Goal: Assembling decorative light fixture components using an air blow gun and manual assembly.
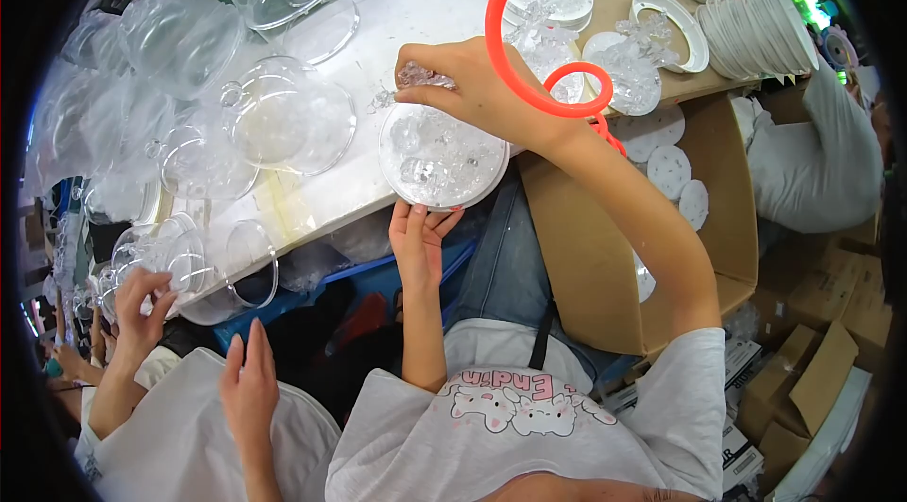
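In front of me at the table's near edge is a round white dish [493, 183] with clear crystal-like plastic pieces [435, 157] on it. My left hand [416, 228] grips the dish's near rim from below, its fingertips at the edge. Above the far side of the dish, my right hand [472, 91] is closed around a clear, slightly pinkish plastic piece [425, 75], part of which the fingers hide. Smaller clear bits [382, 100] show beside the fingertips, close to the dish's far rim.
Clear plastic domes [293, 115] crowd the table's left. A co-worker's hands [142, 313] are near clear rings at lower left. A red coiled hose [493, 20] hangs across my right forearm. White dishes [756, 30] are stacked at far right. A cardboard box [586, 256] with white discs stands right of my legs.
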Tool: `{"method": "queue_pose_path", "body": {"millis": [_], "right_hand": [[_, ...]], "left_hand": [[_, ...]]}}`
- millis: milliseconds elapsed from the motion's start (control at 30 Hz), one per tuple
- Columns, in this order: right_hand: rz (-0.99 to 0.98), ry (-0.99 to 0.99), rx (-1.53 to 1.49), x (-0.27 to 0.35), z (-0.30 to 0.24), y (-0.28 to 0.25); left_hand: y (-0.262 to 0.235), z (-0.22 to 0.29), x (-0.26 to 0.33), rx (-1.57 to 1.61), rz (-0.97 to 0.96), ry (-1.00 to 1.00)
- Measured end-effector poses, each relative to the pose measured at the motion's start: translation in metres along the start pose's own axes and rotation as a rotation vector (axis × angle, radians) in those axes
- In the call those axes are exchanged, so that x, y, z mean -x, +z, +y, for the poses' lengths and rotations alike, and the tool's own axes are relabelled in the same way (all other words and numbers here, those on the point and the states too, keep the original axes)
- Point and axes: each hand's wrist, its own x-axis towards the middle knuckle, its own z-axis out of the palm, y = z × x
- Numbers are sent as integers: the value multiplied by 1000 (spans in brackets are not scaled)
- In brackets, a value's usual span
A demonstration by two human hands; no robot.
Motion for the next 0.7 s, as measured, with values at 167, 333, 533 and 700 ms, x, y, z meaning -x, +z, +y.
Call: {"method": "queue_pose_path", "body": {"millis": [167,333,533,700], "right_hand": [[26,-26,-8,-2,7,1],[-5,14,6,-1,3,-2],[1,44,34,-1,-2,-1],[16,40,56,4,-2,-2]], "left_hand": [[2,0,0,1,11,-14],[1,0,1,5,3,-3],[2,1,3,-9,5,4],[3,1,2,-6,24,0]]}}
